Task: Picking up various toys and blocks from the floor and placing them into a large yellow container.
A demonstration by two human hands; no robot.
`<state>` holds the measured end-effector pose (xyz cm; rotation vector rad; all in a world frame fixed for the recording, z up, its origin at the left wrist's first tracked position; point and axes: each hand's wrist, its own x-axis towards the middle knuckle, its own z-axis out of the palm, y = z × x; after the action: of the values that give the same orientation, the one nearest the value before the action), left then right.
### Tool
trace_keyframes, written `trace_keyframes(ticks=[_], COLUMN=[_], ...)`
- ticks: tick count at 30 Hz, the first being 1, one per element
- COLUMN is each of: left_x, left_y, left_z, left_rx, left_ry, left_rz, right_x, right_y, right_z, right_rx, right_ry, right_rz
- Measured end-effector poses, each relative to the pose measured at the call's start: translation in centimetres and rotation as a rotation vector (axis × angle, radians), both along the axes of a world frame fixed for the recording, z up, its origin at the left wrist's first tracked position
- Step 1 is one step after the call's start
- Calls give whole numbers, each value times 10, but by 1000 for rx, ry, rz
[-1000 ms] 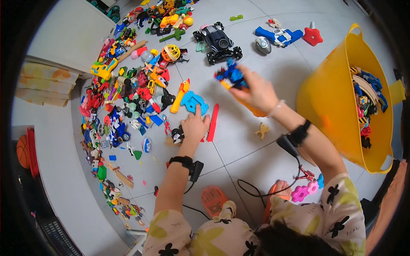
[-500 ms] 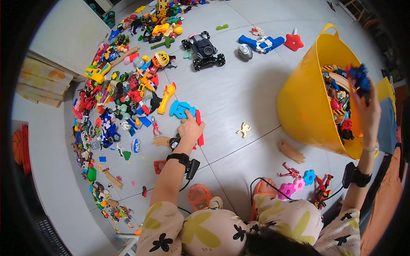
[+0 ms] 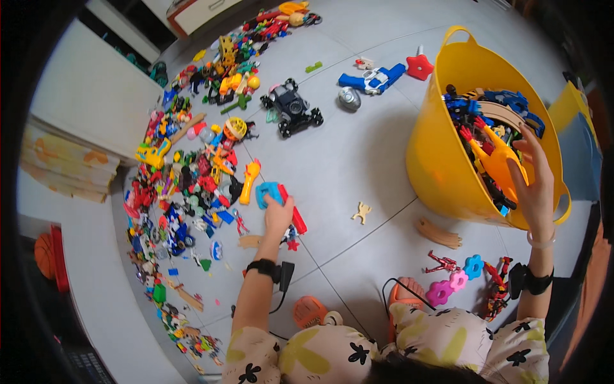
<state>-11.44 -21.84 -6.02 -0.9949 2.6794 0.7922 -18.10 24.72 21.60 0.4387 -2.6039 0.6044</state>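
Observation:
My left hand (image 3: 279, 216) is closed on the edge of a light-blue plastic toy piece (image 3: 267, 191) at the floor; its fingertips are partly hidden. Just right of that hand lies a long red toy piece (image 3: 299, 221). A yellow-orange toy hammer-like stick (image 3: 250, 180) rests beyond it. Over the tall yellow bucket (image 3: 427, 150), my right hand (image 3: 537, 176) has its fingers apart and holds nothing. Beneath its fingers, on top of the toys inside, lies an orange rubber chicken (image 3: 500, 165) with red feet. A curved wooden track piece (image 3: 502, 114) and dark-blue toys sit near it.
A long heap of mixed small toys (image 3: 192, 173) covers the floor at left. Beyond are a black toy car (image 3: 293, 107), a blue-white toy gun (image 3: 374, 79) and a red star piece (image 3: 419, 66). Flower-shaped pieces (image 3: 458, 280) and red figures (image 3: 496, 288) lie near my feet.
My right hand has let go of a dark-blue and red toy over the bucket and its fingers have spread. My left hand has closed on the light-blue piece, which has tilted. The view has shifted.

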Motion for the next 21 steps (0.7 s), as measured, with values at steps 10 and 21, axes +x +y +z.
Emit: trace_keyframes(ticks=[10,21], left_x=[-66,-167], left_y=[115,304], left_z=[225,272], left_rx=[1163,963], left_ry=[586,756], left_rz=[-166,-722], right_x=[55,63], right_y=[22,-7], right_z=[-20,-33], right_rx=[-330,-338], right_ry=[61,215], right_rz=[25,440])
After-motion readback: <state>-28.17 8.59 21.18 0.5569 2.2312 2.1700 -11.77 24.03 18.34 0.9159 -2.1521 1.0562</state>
